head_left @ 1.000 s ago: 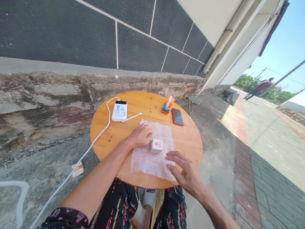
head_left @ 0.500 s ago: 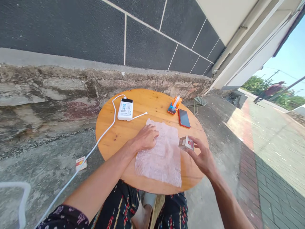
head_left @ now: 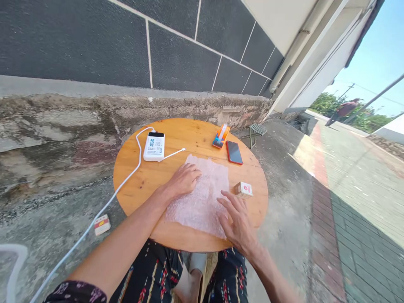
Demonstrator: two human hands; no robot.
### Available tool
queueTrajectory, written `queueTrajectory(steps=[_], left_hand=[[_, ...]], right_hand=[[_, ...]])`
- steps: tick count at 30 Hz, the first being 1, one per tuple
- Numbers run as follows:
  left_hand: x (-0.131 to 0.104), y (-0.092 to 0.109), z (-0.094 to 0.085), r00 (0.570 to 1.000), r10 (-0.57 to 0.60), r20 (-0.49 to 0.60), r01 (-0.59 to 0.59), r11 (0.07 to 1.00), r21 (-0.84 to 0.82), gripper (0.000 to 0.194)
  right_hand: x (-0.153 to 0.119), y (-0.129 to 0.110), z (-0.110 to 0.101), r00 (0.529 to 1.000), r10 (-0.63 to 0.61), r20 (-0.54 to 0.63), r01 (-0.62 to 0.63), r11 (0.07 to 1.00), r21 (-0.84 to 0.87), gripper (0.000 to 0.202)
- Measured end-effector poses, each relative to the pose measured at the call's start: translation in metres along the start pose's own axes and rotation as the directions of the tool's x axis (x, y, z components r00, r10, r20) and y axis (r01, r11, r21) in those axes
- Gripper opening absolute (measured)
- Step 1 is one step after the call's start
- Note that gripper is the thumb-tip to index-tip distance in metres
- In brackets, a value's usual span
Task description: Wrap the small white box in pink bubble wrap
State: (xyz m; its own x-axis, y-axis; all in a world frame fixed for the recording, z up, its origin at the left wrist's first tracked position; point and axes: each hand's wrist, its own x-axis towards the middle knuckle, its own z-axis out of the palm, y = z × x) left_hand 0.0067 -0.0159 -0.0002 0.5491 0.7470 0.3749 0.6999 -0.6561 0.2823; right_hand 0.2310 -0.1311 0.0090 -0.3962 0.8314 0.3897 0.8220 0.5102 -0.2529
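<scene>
A sheet of bubble wrap (head_left: 205, 198) lies flat on the round wooden table (head_left: 135, 202). My left hand (head_left: 184, 179) rests on its upper left part, fingers stretched out and holding nothing. Over the sheet's right edge is my right hand (head_left: 236, 219), its fingers spread and nothing in them. Just beyond its fingertips a small white box (head_left: 243, 190) with a red mark stands on the wood, apart from the hand.
A white power bank (head_left: 154, 147) with a white cable sits at the back left. An orange tape dispenser (head_left: 221, 136) and a red-edged phone (head_left: 234, 152) lie at the back right. Behind the table are a wall and a folding stool (head_left: 255, 131); a person (head_left: 344, 110) is far off.
My right hand has let go of the small box, which now stands on the table, and has moved left to the bubble wrap's edge. My left hand stays on the sheet.
</scene>
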Motion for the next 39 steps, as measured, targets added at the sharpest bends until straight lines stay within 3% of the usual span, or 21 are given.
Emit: queueTrajectory(steps=[4, 9, 13, 16, 21, 24, 30, 32, 35, 39], left_hand=[[0.001, 0.001, 0.001, 1.0, -0.002, -0.001, 0.002, 1.0, -0.004, 0.027], [0.001, 0.0, -0.001, 1.0, -0.021, 0.01, 0.021, 1.0, 0.006, 0.03], [0.0, 0.003, -0.005, 1.0, -0.001, -0.002, 0.001, 1.0, 0.018, 0.035], [0.0, 0.005, -0.007, 0.999, 0.028, 0.027, -0.027, 1.0, -0.014, 0.043], [-0.002, 0.003, -0.006, 0.992, -0.041, 0.117, 0.045, 0.998, -0.033, 0.056], [-0.003, 0.0, -0.007, 0.987, -0.083, 0.139, 0.087, 0.996, -0.027, 0.067], [-0.003, -0.004, -0.011, 0.977, -0.089, 0.191, 0.099, 0.994, -0.042, 0.064], [-0.003, -0.006, -0.013, 0.975, -0.075, 0.207, 0.087, 0.995, -0.048, 0.061], [-0.003, -0.009, -0.012, 0.977, -0.064, 0.203, 0.075, 0.996, -0.048, 0.057], [-0.003, -0.012, -0.009, 0.981, -0.063, 0.182, 0.074, 0.996, -0.054, 0.054]], right_hand=[[0.017, -0.022, 0.017, 0.991, -0.029, 0.134, 0.031, 0.999, -0.013, 0.043], [0.022, -0.009, 0.021, 0.977, -0.031, 0.213, 0.034, 0.999, -0.013, 0.039], [0.025, 0.002, 0.014, 0.989, 0.023, 0.148, -0.022, 1.0, -0.009, 0.033], [0.044, 0.0, 0.018, 0.997, 0.041, 0.07, -0.039, 0.999, -0.023, 0.037], [0.069, 0.003, 0.038, 0.989, -0.02, 0.148, 0.03, 0.997, -0.07, 0.038], [0.053, 0.014, 0.037, 0.984, -0.032, 0.173, 0.052, 0.992, -0.116, 0.037], [-0.014, 0.029, 0.004, 0.993, 0.02, 0.12, 0.008, 0.972, -0.234, 0.028], [-0.023, 0.021, -0.003, 0.996, 0.083, 0.028, -0.072, 0.957, -0.279, 0.023], [-0.011, -0.004, 0.0, 0.992, 0.1, -0.079, -0.115, 0.968, -0.224, 0.022], [0.023, -0.052, 0.024, 0.996, 0.003, 0.086, 0.003, 0.998, -0.069, 0.026]])
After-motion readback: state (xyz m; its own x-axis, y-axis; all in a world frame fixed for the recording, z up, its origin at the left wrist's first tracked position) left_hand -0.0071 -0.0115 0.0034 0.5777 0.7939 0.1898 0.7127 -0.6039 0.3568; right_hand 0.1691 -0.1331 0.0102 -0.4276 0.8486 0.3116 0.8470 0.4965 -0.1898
